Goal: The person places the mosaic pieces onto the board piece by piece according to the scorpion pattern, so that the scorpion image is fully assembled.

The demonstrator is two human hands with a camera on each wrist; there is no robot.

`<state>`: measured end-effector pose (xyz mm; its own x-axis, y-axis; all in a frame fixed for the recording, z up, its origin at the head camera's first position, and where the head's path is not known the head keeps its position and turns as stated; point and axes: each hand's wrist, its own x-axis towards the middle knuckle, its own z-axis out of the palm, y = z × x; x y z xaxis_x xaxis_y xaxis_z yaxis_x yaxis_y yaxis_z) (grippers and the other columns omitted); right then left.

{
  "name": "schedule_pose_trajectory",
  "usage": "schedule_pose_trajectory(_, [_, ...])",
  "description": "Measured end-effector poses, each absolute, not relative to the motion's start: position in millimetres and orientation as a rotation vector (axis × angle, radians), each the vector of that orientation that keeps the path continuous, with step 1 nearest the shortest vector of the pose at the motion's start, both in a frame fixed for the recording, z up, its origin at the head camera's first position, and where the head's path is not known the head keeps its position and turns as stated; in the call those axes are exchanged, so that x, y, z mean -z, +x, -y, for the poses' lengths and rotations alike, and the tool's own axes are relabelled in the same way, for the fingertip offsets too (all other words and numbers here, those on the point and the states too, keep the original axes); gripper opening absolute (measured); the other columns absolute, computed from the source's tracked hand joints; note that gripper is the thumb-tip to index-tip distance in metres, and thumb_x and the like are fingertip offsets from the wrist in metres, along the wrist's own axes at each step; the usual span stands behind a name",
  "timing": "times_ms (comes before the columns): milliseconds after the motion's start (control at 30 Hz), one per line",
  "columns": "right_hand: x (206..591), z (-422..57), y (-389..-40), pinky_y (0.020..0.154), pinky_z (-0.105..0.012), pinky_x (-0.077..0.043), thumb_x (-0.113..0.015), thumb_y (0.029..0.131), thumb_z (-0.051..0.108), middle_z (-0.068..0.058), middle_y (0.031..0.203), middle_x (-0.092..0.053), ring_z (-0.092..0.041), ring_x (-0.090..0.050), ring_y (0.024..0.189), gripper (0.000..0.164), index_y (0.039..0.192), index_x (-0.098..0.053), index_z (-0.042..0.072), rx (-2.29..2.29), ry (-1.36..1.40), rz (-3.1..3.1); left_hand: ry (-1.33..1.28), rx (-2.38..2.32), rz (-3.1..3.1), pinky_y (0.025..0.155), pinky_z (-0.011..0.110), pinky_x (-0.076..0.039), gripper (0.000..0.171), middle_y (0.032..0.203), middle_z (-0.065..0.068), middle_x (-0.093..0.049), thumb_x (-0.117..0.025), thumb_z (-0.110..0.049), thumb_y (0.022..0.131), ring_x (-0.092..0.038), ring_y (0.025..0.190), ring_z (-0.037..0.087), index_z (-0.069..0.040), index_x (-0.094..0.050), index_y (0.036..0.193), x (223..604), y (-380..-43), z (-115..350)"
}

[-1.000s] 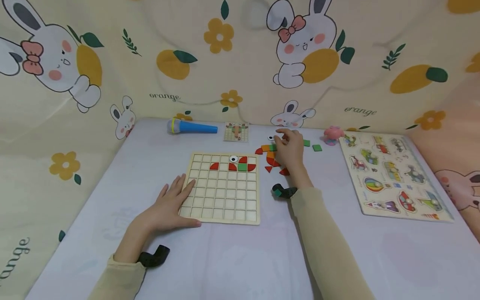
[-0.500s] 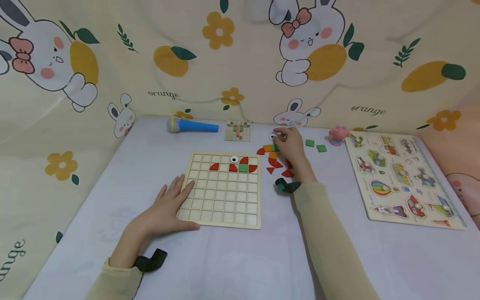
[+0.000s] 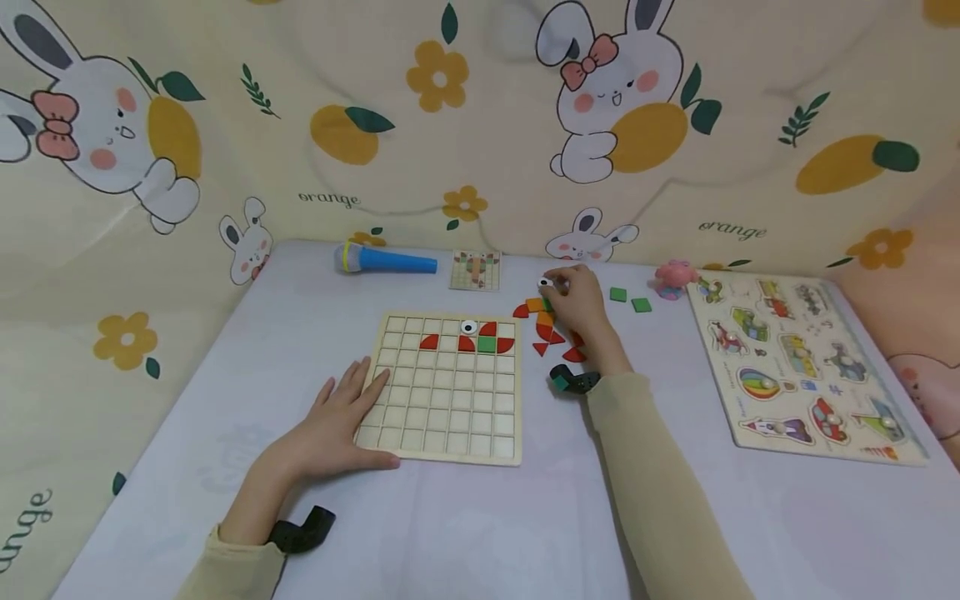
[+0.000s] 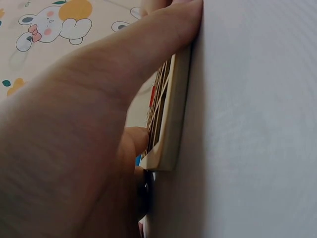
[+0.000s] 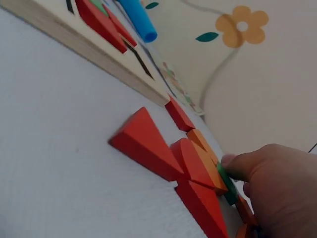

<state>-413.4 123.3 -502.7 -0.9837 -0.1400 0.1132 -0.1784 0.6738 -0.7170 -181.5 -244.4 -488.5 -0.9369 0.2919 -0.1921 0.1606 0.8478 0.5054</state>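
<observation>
The left hand rests with spread fingers on the left edge of a wooden grid board, its thumb along the near left corner. In the board's upper rows lie a round eye tile, a green square tile and several red quarter-round tiles. Beyond the board's right corner, the right hand has curled fingers, with index fingertip and thumb at either side of another eye tile. In the right wrist view its thumb overlaps a green tile beside red and orange tiles.
A pattern card and a blue toy microphone lie at the back. Two green tiles are right of the right hand, near a pink figure. A picture puzzle board lies at the right.
The right hand's fingertips have come down and slightly left onto the eye tile, uncovering the green tiles to its right. The left hand stays on the board; the head view shifts slightly.
</observation>
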Motion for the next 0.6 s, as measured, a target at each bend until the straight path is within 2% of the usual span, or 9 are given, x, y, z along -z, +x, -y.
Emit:
schedule_pose_trajectory(200, [503,-124,-407,0.09,-0.04,-0.05,-0.069,0.104,0.028,-0.018,0.121,-0.059,-0.032,-0.055,0.106,0.039,0.135,-0.069,0.005,-1.323,0.231,2.737,0.353,-0.714,-2.77,0.128,0.068,-0.001,0.128,0.177,0.022,-0.002,-0.082,-0.071,0.077,0.0,0.164,0.043,-0.008,-0.021,0.17,489,-180,246])
schedule_pose_trajectory(367, [497,-124,-395,0.082,-0.034,-0.046,-0.072,0.103,0.028,-0.015,0.118,-0.06,-0.029,-0.05,0.104,0.035,0.131,-0.071,0.007,-1.397,0.206,2.636,0.335,-0.717,-2.767,0.128,0.066,0.0,0.128,0.177,0.021,-0.003,-0.083,-0.071,0.076,0.0,0.164,0.042,-0.008,-0.022,0.17,486,-178,246])
schedule_pose_trajectory(467, [493,-120,-386,0.081,-0.034,-0.042,-0.073,0.103,0.026,-0.016,0.116,-0.06,-0.029,-0.049,0.102,0.034,0.13,-0.071,0.005,-1.405,0.258,2.597,0.331,-0.714,-2.765,0.129,0.066,0.0,0.128,0.177,0.022,-0.002,-0.083,-0.069,0.077,0.001,0.164,0.042,-0.008,-0.021,0.17,486,-178,245])
schedule_pose_trajectory(600, [488,-101,-374,0.084,-0.037,-0.044,-0.072,0.104,0.024,-0.016,0.116,-0.063,-0.03,-0.054,0.1,0.034,0.13,-0.071,0.004,-1.333,0.424,2.607,0.338,-0.706,-2.772,0.129,0.066,0.0,0.128,0.177,0.023,-0.003,-0.083,-0.07,0.077,0.001,0.164,0.042,-0.007,-0.021,0.17,489,-180,244])
